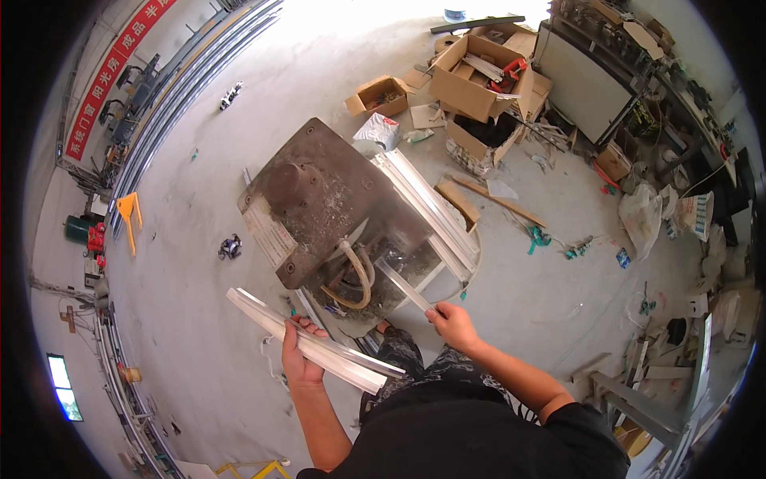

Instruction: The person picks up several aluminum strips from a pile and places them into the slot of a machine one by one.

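The left hand (298, 357) is closed around long pale profiles (351, 372), at the near left of the brown metal machine (339, 188). The right hand (452, 325) pinches a narrow strip (405, 287), reaching the machine's near side.

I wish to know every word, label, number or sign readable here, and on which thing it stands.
Red banner, upper left: large white characters, readable but not copied here.
Pale label on the brown machine: print too small to read.
White bag beyond the machine: red marking, too small to read.
Strips in the left hand: no text visible.
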{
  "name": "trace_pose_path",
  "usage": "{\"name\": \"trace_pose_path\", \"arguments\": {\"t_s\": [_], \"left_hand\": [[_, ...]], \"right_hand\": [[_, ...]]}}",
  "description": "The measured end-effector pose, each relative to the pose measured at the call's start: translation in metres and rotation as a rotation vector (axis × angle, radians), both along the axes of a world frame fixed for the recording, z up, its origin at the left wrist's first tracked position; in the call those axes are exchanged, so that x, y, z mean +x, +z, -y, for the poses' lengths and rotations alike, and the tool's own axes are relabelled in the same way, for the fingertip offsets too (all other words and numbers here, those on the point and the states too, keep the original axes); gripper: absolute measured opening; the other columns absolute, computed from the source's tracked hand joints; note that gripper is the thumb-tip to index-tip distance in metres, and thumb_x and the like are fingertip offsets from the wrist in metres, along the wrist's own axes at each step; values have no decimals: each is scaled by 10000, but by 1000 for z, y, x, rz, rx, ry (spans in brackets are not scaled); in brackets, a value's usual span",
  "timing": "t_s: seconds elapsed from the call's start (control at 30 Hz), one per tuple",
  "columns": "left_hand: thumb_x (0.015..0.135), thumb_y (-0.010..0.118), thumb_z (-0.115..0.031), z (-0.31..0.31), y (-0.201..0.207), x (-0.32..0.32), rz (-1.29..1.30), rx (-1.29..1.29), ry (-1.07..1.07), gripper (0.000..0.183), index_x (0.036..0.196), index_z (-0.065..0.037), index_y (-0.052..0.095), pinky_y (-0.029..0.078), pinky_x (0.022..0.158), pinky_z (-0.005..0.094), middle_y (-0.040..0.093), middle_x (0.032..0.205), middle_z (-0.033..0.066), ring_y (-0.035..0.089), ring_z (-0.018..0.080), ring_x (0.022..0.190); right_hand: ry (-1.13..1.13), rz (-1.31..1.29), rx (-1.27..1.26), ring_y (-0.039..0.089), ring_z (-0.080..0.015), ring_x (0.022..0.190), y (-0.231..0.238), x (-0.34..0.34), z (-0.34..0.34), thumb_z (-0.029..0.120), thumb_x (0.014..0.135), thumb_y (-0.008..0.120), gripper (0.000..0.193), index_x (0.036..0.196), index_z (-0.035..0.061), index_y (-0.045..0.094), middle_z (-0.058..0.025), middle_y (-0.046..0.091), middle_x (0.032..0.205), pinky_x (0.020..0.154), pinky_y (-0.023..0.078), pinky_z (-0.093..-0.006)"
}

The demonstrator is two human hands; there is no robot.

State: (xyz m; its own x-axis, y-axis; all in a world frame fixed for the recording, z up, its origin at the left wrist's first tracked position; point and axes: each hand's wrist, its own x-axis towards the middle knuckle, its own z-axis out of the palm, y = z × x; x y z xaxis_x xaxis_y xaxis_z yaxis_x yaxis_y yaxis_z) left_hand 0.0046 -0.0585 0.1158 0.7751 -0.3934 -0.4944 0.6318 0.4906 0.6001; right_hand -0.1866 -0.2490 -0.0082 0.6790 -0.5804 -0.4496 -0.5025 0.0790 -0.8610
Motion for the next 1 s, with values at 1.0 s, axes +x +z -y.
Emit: {"name": "trace_pose_path", "arguments": {"t_s": [1.0], "left_hand": [[896,538,-229,7,5,65,77,-9,-94,186,969,-67,485,436,671,301,512,832,29,483,143,725]], "right_hand": [[57,1,51,572,-243,574,23,12,11,298,860,521,301,791,13,590,-107,586,618,582,442,-362]]}}
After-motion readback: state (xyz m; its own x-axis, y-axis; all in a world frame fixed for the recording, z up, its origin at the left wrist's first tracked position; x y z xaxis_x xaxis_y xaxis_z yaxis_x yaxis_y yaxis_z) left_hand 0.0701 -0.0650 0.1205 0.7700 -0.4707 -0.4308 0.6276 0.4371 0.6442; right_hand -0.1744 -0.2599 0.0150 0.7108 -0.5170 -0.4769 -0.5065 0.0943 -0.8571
